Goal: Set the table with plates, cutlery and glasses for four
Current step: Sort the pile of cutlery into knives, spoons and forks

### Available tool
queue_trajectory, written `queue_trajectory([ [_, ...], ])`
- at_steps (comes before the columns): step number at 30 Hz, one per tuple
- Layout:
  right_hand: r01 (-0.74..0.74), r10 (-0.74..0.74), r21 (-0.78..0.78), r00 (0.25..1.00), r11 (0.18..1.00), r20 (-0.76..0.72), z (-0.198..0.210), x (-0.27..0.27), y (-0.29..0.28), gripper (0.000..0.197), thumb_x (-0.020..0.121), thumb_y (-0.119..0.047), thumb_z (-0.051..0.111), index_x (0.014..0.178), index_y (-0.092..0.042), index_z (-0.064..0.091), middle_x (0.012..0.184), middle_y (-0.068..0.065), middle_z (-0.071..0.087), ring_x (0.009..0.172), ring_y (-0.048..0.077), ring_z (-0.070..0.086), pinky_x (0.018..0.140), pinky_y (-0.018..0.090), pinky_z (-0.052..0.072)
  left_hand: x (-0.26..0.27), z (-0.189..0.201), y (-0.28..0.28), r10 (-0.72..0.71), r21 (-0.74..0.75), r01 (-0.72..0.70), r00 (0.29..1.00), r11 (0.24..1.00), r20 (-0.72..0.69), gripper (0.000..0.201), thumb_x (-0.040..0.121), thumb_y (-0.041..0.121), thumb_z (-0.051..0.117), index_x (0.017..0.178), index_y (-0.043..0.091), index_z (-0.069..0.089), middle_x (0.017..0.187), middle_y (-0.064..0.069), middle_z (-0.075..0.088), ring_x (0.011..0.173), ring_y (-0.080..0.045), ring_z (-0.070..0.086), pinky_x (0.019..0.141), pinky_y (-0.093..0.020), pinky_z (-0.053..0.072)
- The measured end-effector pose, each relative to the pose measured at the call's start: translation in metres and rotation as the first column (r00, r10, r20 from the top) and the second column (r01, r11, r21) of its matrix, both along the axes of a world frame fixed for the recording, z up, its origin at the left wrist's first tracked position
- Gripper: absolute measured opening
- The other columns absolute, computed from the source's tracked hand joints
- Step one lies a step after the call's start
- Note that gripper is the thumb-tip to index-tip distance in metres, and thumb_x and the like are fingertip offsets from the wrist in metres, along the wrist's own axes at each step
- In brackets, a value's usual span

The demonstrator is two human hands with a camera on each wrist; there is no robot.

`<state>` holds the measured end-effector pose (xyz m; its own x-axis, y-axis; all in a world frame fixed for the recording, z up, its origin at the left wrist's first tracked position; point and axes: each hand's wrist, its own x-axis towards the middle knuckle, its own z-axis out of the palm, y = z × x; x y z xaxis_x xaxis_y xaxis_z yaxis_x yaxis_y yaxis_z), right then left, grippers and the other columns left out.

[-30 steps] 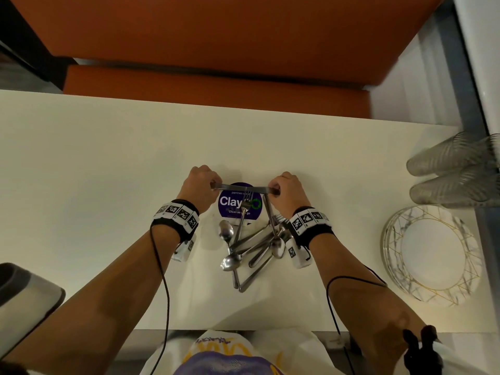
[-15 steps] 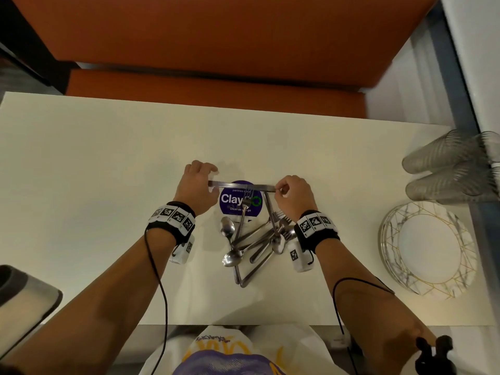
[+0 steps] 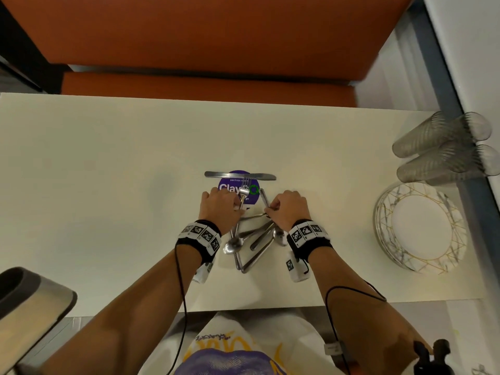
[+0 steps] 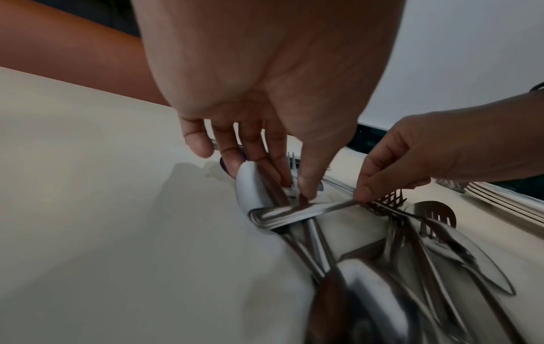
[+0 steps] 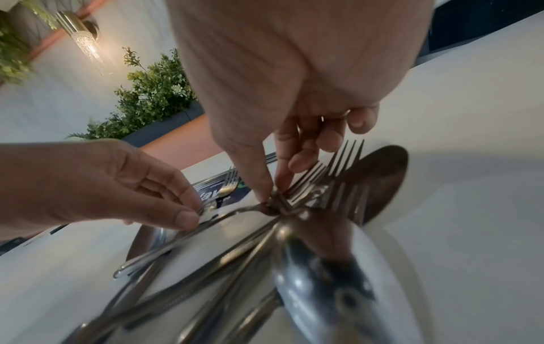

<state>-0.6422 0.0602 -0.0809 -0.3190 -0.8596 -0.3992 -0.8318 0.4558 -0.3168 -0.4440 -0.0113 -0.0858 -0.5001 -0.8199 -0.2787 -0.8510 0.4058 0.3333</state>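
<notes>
Cutlery pile (image 3: 250, 239) lies at the centre of the head view on the pale worktop (image 3: 108, 185), between the two wrists. It is a tangle of polished steel spoons, forks and long handles, crossing one another at several angles; the bowls of the spoons show bright reflections.

Left hand (image 3: 220, 209) reaches into the upper left of the pile. In the left wrist view its thumb and fingers (image 4: 309, 183) close on a steel handle beside a spoon bowl. Right hand (image 3: 288, 209) pinches a thin handle (image 5: 235, 210) between thumb and forefinger, next to a cluster of fork tines (image 5: 329, 167).

One knife (image 3: 239, 175) lies flat and apart from the pile, just above both hands, placed crosswise over the top edge of a round purple sticker (image 3: 230, 188). A fork (image 3: 244, 189) rests with its tines on that sticker.

Stacked plates (image 3: 419, 228), white with gold lines and grey marbling, sit at the right edge of the worktop. Ribbed clear glasses (image 3: 443, 147) stand above them, in the upper right.
</notes>
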Motion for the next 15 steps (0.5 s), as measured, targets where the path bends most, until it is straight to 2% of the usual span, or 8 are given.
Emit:
queue_trajectory([
  [4,0.044,-0.044,-0.008,0.998,0.999,0.055,0.004,-0.001,0.011,0.019,0.084,-0.043,0.074,0.081,-0.025,0.078,0.084,-0.005,0.069,0.092,0.021,0.061,0.090,0.043,0.051,0.003,-0.001,0.006,0.013,-0.005,-0.014,1.000,1.000,-0.028,0.020,0.090,0.042,0.069,0.104,0.027,0.072,0.104,0.007,0.070,0.104,-0.021,0.055,0.096,-0.041,0.041],
  [9,0.110,-0.104,-0.040,0.987,0.993,0.119,0.009,-0.004,0.022,0.015,0.085,-0.035,0.075,0.080,-0.021,0.075,0.085,-0.004,0.065,0.091,0.022,0.059,0.088,0.045,0.052,0.007,0.001,0.013,-0.044,-0.046,0.044,0.999,0.998,-0.008,0.023,0.092,0.036,0.069,0.111,0.025,0.070,0.109,0.005,0.070,0.109,-0.022,0.055,0.097,-0.040,0.041],
  [15,0.164,-0.142,-0.114,0.973,0.980,0.182,0.013,-0.009,0.029,0.013,0.085,-0.028,0.075,0.076,-0.020,0.071,0.077,-0.007,0.056,0.086,0.020,0.057,0.082,0.041,0.053,0.008,0.001,0.024,-0.085,-0.091,0.088,0.996,0.992,0.032,0.016,0.090,0.033,0.069,0.103,0.026,0.072,0.099,0.008,0.072,0.102,-0.018,0.056,0.093,-0.037,0.039],
])
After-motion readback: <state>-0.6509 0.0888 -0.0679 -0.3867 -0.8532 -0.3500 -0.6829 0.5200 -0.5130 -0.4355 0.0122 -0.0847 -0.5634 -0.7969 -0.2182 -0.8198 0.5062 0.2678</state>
